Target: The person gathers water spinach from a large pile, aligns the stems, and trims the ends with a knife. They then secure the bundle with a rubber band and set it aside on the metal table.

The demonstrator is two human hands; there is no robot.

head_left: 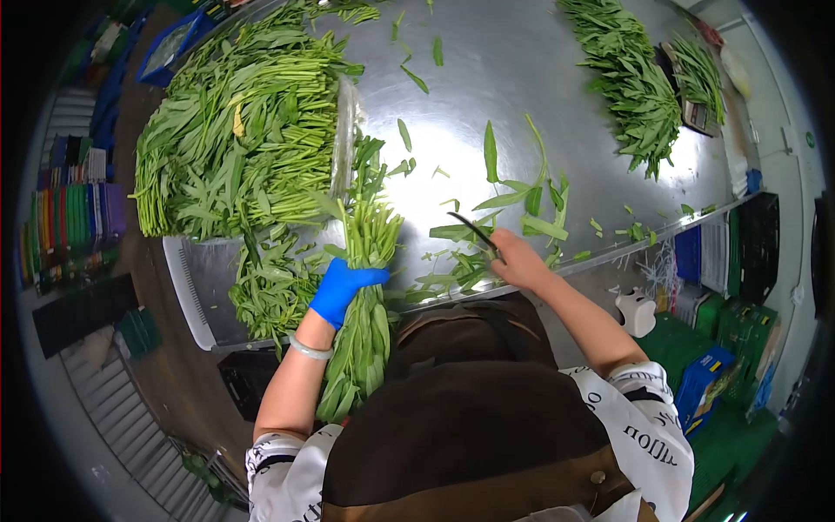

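Observation:
My left hand, in a blue glove, is closed around a bunch of water spinach. The cut stem ends point up toward the table and the leaves hang down beside my apron. In my bare right hand is a knife with a thin, dark, slightly curved blade, its tip toward the upper left. The blade is apart from the bunch, above loose leaves and stem pieces at the table's near edge. A large pile of water spinach lies left of my hands, stems facing right.
The metal table carries scattered leaves. More greens lie at the far right, beside a scale-like device. A white tray sits under the left pile. Green crates stand at the lower right, a blue crate at the upper left.

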